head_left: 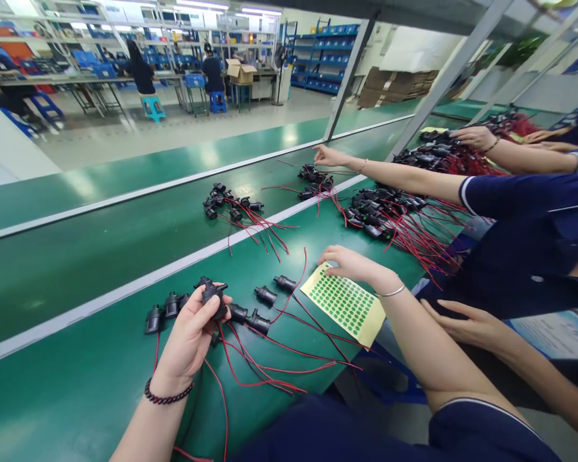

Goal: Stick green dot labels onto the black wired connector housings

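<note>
Head view shows your left hand (197, 330) grasping a black cylindrical part (212, 301), thumb across its body, above the green tabletop (52, 404). Your right hand (349, 264) is at the upper left edge of a pale yellow sticker sheet (376, 326), which carries rows of green dots; its fingers are bent down at that edge, but you cannot tell from here whether they pinch a sticker.

More parts of the same kind lie around your left hand: one upright part (154, 319) stands to its left with others just beside it, and to its right lie a couple close by, including a tilted part (259, 322). Two more, a near part (266, 295) and a far part (285, 283), lie between that hand and the sheet. Red wires (289, 369) trail from them toward your body, some reaching the sheet.

Past the pale rail (183, 266) runs a dark green belt (101, 247) bearing a cluster of black parts (234, 204). Farther right, a co-worker's hand (330, 156) extends over a second cluster (313, 183), and a large pile (380, 212) with red leads sits on your side. Another co-worker hand (467, 324) is near your right forearm.
</note>
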`<state>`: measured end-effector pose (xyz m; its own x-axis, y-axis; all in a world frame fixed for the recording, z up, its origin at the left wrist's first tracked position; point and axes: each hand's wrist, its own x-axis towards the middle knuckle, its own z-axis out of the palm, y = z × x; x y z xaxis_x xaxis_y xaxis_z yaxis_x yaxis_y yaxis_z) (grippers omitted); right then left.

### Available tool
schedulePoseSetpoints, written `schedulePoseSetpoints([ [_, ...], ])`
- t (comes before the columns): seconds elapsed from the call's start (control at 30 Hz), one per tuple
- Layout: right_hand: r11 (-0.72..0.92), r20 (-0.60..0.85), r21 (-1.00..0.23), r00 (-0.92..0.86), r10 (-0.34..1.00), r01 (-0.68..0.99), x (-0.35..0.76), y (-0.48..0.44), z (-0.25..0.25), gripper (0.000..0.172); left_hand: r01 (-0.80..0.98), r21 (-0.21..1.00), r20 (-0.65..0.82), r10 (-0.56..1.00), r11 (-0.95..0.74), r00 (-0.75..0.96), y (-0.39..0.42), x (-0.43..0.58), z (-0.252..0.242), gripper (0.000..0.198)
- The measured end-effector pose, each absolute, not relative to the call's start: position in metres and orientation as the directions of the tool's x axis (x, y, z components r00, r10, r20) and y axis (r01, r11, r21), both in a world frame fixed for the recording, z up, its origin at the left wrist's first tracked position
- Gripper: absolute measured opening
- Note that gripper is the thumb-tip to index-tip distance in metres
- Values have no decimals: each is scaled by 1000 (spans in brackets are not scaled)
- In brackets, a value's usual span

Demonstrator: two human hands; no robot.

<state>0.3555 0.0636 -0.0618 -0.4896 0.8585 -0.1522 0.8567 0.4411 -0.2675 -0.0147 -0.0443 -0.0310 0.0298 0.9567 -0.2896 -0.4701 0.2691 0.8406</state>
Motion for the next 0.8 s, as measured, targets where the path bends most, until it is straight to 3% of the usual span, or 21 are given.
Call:
schedulePoseSetpoints([
  [0.13, 487, -178, -310, -553, 814, 817, 350, 70, -68, 26, -453, 847, -296, 955, 277, 29, -45, -15, -33, 36],
  [0.4, 534, -145, -320, -598, 789, 783, 353, 76, -75, 13, -454, 848, -295, 955, 273, 24, -44, -15, -35, 38],
  [0.8, 534, 46, -321, -550, 834, 782, 363, 49, -100, 27, -453, 846, -306, 952, 281, 19, -45, -15, -34, 34],
])
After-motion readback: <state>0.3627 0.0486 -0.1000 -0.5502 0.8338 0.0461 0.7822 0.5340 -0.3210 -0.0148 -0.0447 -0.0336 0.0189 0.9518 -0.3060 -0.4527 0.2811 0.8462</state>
